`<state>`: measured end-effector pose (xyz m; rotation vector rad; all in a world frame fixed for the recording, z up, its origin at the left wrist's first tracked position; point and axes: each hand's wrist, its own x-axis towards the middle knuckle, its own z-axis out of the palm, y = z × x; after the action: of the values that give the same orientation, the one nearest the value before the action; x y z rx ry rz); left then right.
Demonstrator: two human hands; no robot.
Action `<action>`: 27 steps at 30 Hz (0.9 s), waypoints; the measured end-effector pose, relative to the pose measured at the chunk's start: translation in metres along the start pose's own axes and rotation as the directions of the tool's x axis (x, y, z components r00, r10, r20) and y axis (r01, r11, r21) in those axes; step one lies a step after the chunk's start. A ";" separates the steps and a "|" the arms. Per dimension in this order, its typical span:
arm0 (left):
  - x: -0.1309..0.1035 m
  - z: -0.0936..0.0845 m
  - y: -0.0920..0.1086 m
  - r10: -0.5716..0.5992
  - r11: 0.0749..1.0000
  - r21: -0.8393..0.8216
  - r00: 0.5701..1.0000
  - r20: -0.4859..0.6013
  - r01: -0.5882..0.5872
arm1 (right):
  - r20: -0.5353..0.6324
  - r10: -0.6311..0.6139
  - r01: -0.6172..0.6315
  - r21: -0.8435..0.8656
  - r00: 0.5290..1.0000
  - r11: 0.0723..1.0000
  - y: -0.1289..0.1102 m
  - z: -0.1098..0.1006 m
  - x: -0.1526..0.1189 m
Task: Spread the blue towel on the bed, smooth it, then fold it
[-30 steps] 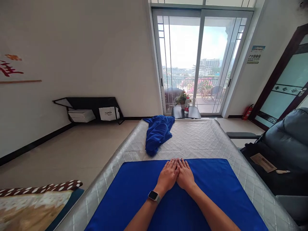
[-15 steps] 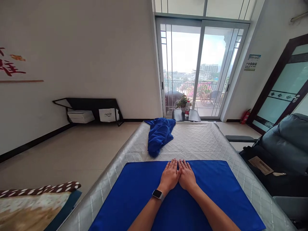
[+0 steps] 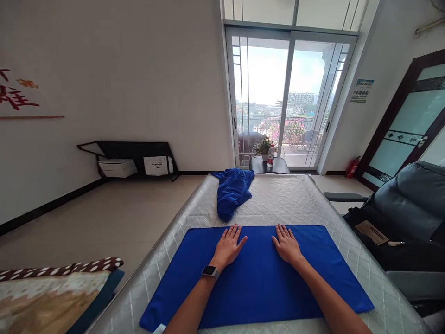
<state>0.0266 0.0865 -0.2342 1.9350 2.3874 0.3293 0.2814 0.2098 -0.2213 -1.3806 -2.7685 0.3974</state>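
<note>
A blue cloth [image 3: 259,283] lies spread flat on the pale quilted mattress [image 3: 288,197]. Flat on the cloth's far left part rests my left hand [image 3: 227,246], fingers stretched and thumb apart; a watch [image 3: 209,271] is on that wrist. My right hand [image 3: 288,244] presses flat near the far edge, to the right of the middle, also with fingers extended. Bare cloth shows between the two hands. Beyond the far edge, a second blue cloth [image 3: 234,191] lies crumpled on the mattress. Neither hand holds anything.
A small black table [image 3: 257,165] with a potted plant [image 3: 264,147] and a bottle [image 3: 270,157] stands past the mattress's far end. To the right is a black leather chair [image 3: 410,199]. A patterned blanket [image 3: 52,297] is at the lower left.
My hands have slid apart across the cloth, the left one leftward and the right one rightward. They were side by side at the middle before. The cloth's near edge now shows.
</note>
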 end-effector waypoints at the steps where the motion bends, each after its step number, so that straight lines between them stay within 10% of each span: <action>1: -0.003 -0.005 -0.010 -0.022 1.000 0.006 1.000 0.020 0.022 | -0.002 0.023 -0.023 -0.011 1.000 1.000 0.012 -0.002 -0.002; 15: -0.042 -0.023 -0.167 -0.231 0.953 0.213 0.971 0.055 0.215 | -0.143 0.345 -0.360 -0.101 0.928 0.927 0.176 -0.009 -0.022; 27: -0.048 -0.020 -0.173 -0.196 0.956 0.226 0.980 0.020 0.186 | -0.177 0.307 -0.334 -0.148 0.935 0.931 0.192 0.004 -0.024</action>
<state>-0.1330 0.0032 -0.2531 1.7464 2.6557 0.0092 0.4457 0.3003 -0.2682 -1.8303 -2.5082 0.0462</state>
